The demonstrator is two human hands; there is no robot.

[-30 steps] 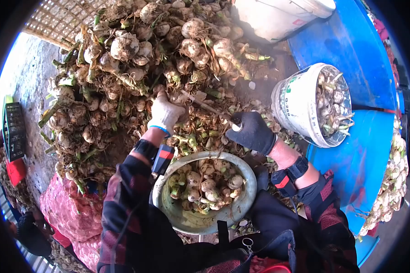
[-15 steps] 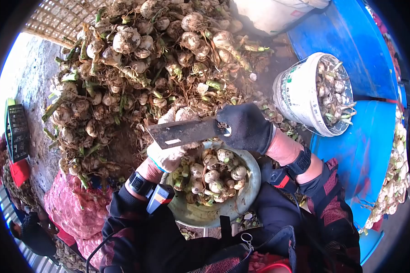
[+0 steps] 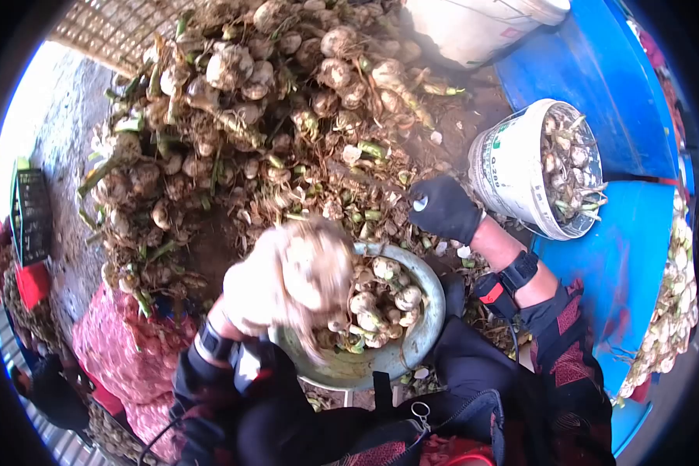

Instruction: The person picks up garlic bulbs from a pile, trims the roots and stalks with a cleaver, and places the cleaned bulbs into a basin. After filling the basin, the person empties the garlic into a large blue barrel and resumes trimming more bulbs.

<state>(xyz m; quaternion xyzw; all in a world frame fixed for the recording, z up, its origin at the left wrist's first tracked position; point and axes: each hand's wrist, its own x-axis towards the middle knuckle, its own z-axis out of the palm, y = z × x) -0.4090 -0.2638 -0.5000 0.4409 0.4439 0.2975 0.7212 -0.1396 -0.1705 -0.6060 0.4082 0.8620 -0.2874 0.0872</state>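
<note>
My left hand, in a white glove, is closed around a garlic bulb above the left side of a greenish basin. Motion smears both the glove and the bulb. Trimmed garlic bulbs lie in the basin. To the upper right of the basin, my right hand, in a dark glove, is closed in a fist around the handle of a broad-bladed knife. Its blade is hard to make out against the brown litter of stalks and skins.
A big heap of untrimmed garlic fills the ground ahead. A white bucket of garlic pieces stands right, beside blue sheeting. Pink mesh sacks lie left. Behind are another white bucket and a woven basket.
My left hand has come back from the blade and lower over the basin with the bulb. The knife hand has moved right; its blade no longer shows flat across the view.
</note>
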